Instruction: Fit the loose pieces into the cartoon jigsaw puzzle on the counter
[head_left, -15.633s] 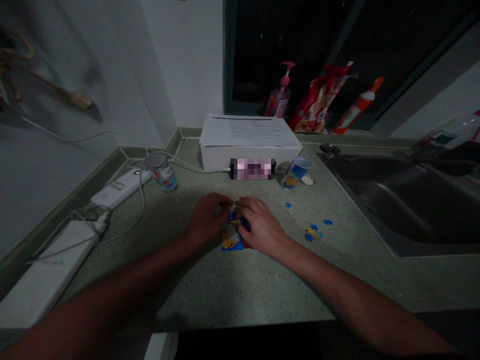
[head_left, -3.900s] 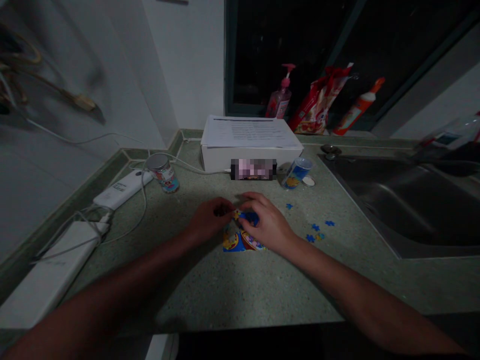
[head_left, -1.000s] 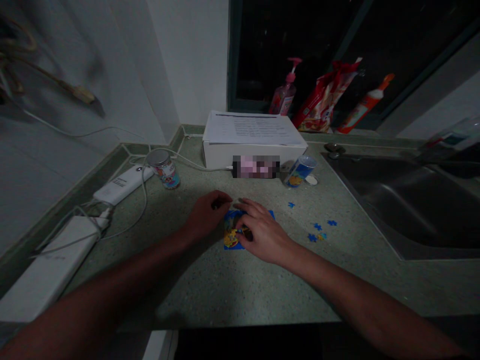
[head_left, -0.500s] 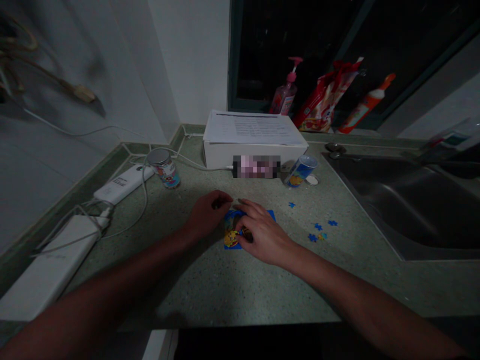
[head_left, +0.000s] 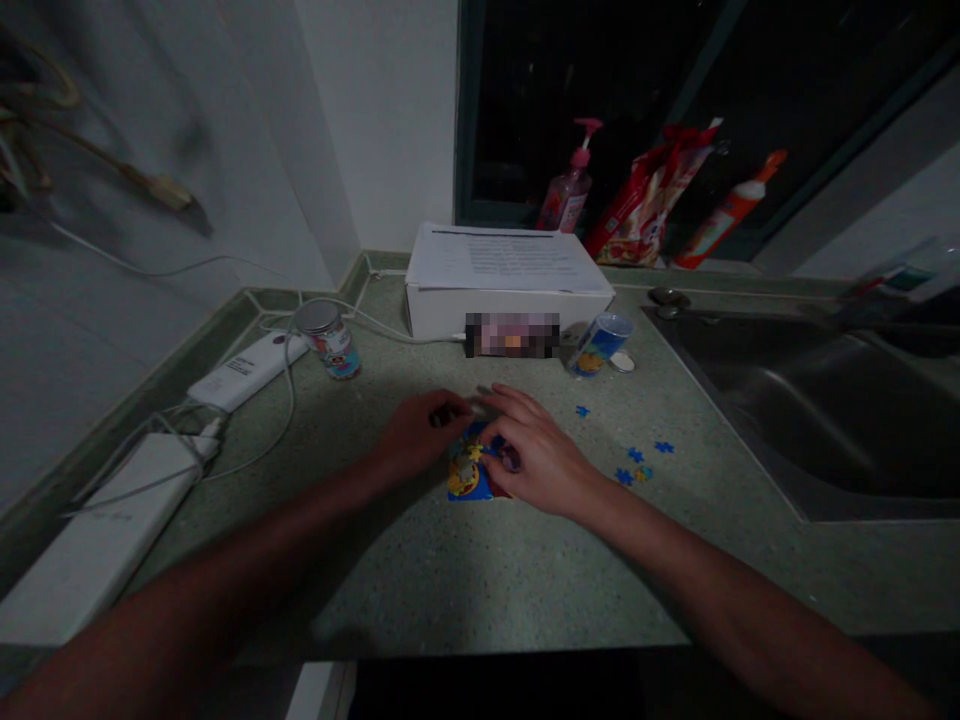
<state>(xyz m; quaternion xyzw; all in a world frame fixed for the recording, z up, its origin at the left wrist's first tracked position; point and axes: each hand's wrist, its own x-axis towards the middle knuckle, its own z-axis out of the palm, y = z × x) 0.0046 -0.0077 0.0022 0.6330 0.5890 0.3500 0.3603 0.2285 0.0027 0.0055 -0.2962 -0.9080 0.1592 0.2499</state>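
A small, partly built jigsaw puzzle (head_left: 469,475) in blue, yellow and red lies on the green speckled countertop (head_left: 480,570). My left hand (head_left: 416,440) rests at the puzzle's left edge with its fingers curled and pinched on a small dark thing, probably a puzzle piece. My right hand (head_left: 536,455) covers the puzzle's right half, fingers bent and pressing down on the pieces. A few loose blue pieces (head_left: 634,462) lie to the right of my right hand, and one more (head_left: 577,410) sits farther back.
A white box (head_left: 506,285) with a printed sheet stands at the back, a small tin (head_left: 330,340) to its left and a tipped blue can (head_left: 598,345) to its right. Power strips (head_left: 240,372) and cables lie left. A steel sink (head_left: 817,410) is right. Bottles line the sill.
My right hand has shifted slightly right and back over the puzzle, and its fingers have curled more. My left hand has stayed at the puzzle's left edge.
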